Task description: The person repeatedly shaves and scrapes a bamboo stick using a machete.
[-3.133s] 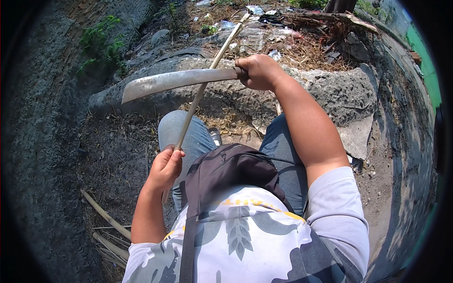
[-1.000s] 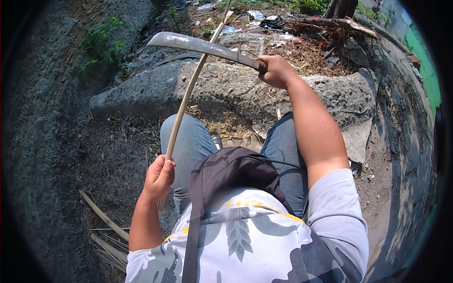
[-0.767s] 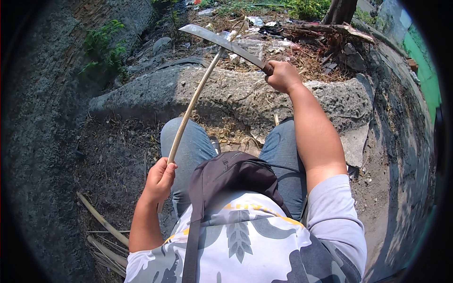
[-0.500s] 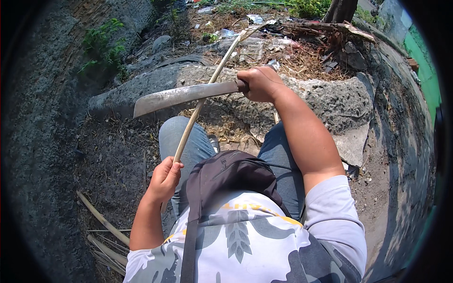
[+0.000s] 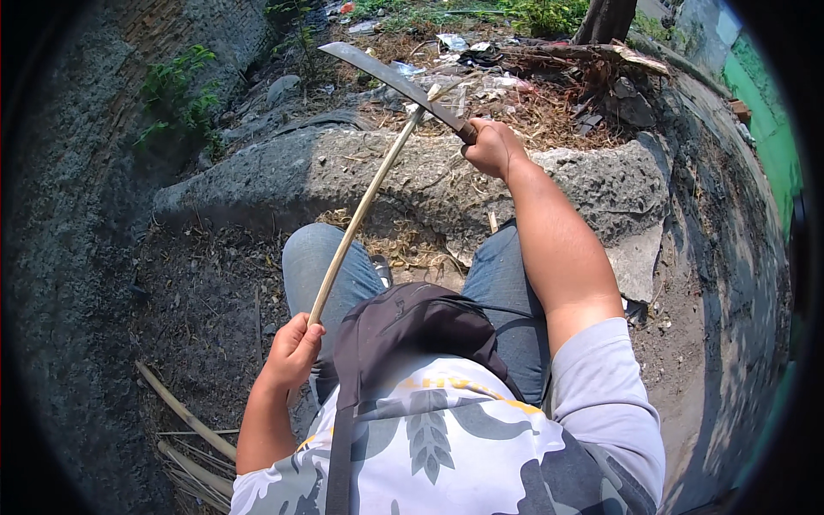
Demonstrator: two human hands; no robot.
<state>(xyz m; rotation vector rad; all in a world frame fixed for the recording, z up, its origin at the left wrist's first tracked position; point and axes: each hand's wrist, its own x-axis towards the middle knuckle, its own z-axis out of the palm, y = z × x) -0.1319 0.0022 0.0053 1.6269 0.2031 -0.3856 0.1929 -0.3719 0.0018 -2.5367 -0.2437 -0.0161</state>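
Note:
My left hand (image 5: 292,350) is closed round the lower end of a long pale wooden stick (image 5: 360,215), beside my left thigh. The stick slants up and to the right, away from me. In my right hand (image 5: 495,149) is the dark handle of a machete (image 5: 386,75), gripped with the fingers wrapped round it. Its broad grey blade points up and to the left and lies across the stick near the far end. Whether the edge cuts into the wood there I cannot tell.
A long rough concrete block (image 5: 412,176) lies just beyond my knees. Behind it are litter, dry grass and a tree trunk (image 5: 605,21). Several cut stalks (image 5: 184,403) lie on the ground at lower left. A rough wall (image 5: 69,223) stands on the left. A dark bag (image 5: 421,322) rests on my lap.
The machete has moved up along the stick towards its far end, and its blade has swung to point further away from me. My left hand has dropped slightly, still holding the stick.

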